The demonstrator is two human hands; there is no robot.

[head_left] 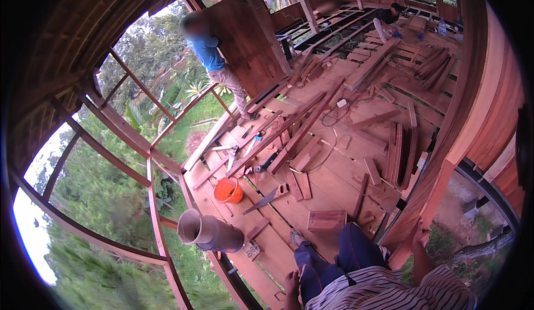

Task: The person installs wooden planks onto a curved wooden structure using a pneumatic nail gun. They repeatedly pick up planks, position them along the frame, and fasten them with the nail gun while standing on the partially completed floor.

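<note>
Half curled, the left grip (pixel 292 282) hangs beside dark trousers (pixel 356 246) at bottom centre, holding nothing visible; the right grip (pixel 421 236) appears to touch a smooth reddish board (pixel 434 196) at lower right, though I cannot tell how far it closes. Mid-frame, long straight-edged timbers (pixel 307 125), a flat-bladed handsaw (pixel 264 200) and a round orange bucket (pixel 236 195) lie about the plank floor (pixel 334 174). Floorboards show between saw and flat wooden block (pixel 326 221); the floor's left edge borders greenery (pixel 100 187) below.

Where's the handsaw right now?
In the head view, the handsaw lies on the plank floor near the picture's centre, slightly lower left, just right of the orange bucket.
</note>
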